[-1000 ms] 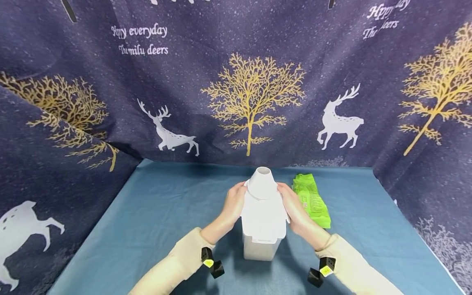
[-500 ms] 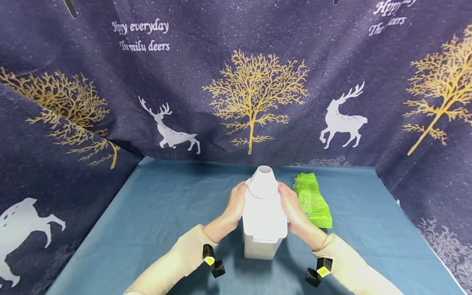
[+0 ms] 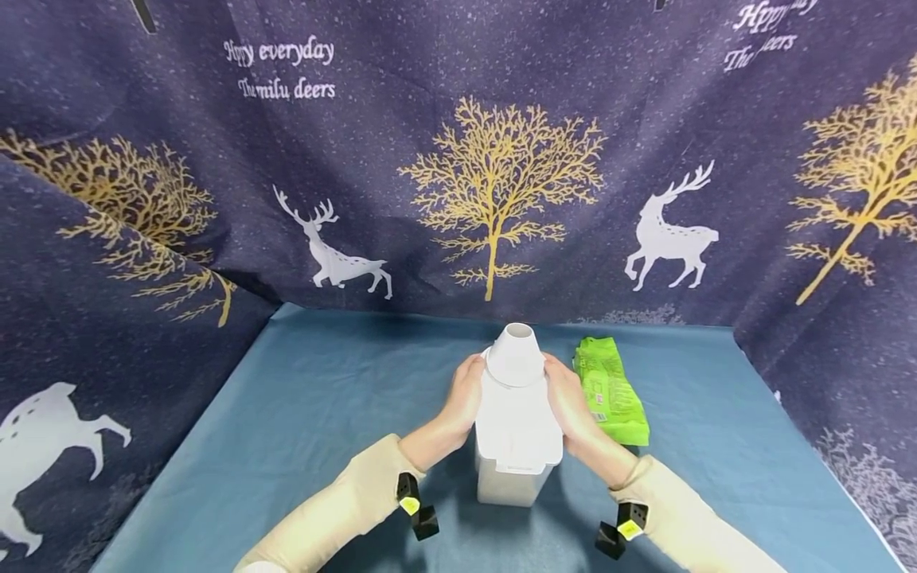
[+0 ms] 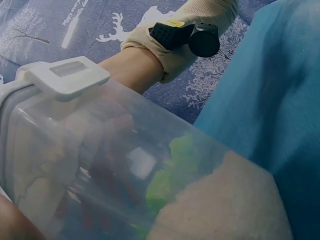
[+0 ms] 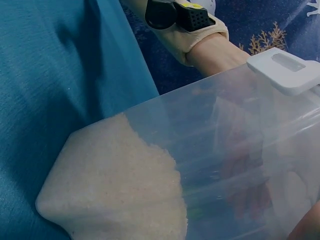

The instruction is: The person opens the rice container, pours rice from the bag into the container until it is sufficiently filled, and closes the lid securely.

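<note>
A tall translucent plastic storage container (image 3: 507,485) stands on the table, under a white lid (image 3: 517,418) with a cone-shaped spout (image 3: 517,358). Pale grains, looking like rice (image 5: 125,185), fill its lower part. My left hand (image 3: 461,402) grips the left side of the container at the lid, beside the spout. On the opposite side my right hand (image 3: 571,404) holds it the same way. Both hands' fingers are partly hidden by the lid. A white clip (image 4: 70,77) shows at the lid's edge in the left wrist view.
Right of the container, behind my right hand, a green plastic packet (image 3: 609,390) lies on the blue tablecloth (image 3: 344,382). A dark curtain (image 3: 401,79) printed with deer and trees hangs behind and at both sides.
A white flap that stuck out at the lid's right edge by my right hand no longer shows. Both hands stay on the container; the whole view has shifted slightly.
</note>
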Available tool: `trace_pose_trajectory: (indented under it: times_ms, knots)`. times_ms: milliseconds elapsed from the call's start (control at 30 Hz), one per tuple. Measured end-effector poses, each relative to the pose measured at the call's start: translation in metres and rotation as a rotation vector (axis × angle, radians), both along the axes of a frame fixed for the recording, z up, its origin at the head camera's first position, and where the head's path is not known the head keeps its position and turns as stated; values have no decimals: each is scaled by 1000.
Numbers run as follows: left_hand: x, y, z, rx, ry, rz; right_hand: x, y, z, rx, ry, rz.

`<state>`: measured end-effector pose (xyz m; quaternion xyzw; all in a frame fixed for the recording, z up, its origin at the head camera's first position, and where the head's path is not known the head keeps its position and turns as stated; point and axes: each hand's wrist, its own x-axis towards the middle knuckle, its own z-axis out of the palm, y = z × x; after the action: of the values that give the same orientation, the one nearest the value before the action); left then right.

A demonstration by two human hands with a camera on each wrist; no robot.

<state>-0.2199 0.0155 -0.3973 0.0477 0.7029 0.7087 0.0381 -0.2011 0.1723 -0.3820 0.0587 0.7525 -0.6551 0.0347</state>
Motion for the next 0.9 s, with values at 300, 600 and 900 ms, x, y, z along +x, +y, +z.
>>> trace_pose_trajectory:
  times_ms: [300,600,900]
  knots:
    - [3,4,0,61,-54,16,1,-1,2,15,1,-19]
    - [6,8,-2,160,-123,41,2,-1,2,-13,-3,-15]
    - [6,10,-5,241,-149,61,2,-1,2,-60,0,-10]
